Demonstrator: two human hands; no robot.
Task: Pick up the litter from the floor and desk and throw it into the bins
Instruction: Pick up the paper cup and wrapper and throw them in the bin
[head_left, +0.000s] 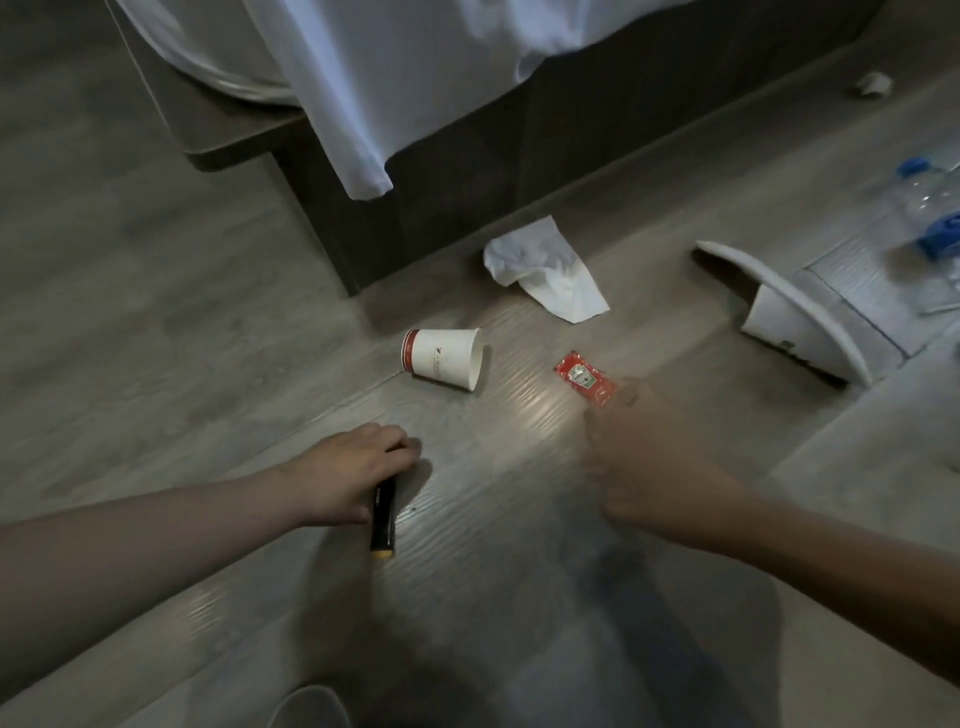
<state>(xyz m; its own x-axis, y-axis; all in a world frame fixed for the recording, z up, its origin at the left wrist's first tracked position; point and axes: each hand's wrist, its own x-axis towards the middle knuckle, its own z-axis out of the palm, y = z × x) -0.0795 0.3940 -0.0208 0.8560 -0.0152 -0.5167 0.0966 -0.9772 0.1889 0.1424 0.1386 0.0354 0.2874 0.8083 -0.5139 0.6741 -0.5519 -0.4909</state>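
The right hand (660, 467) is hovering with blurred fingertips at the near end of the red ketchup sachet (579, 378); whether they are pinching it cannot be told. The left hand (348, 470) is gripping a black stick packet (383, 519) down at the grey wood floor (130, 286), with a tipped paper cup (444, 357) lying just beyond its fingers.

Dim, grey light fills the room, with one soft patch of glare on the floor (524, 410) between the left grip (353, 467) and the right grip (644, 457). The right grip is smeared by motion blur, its fingers unclear, while the left grip and the black packet (383, 519) it holds look sharp. A dark shadow pools below both grips.
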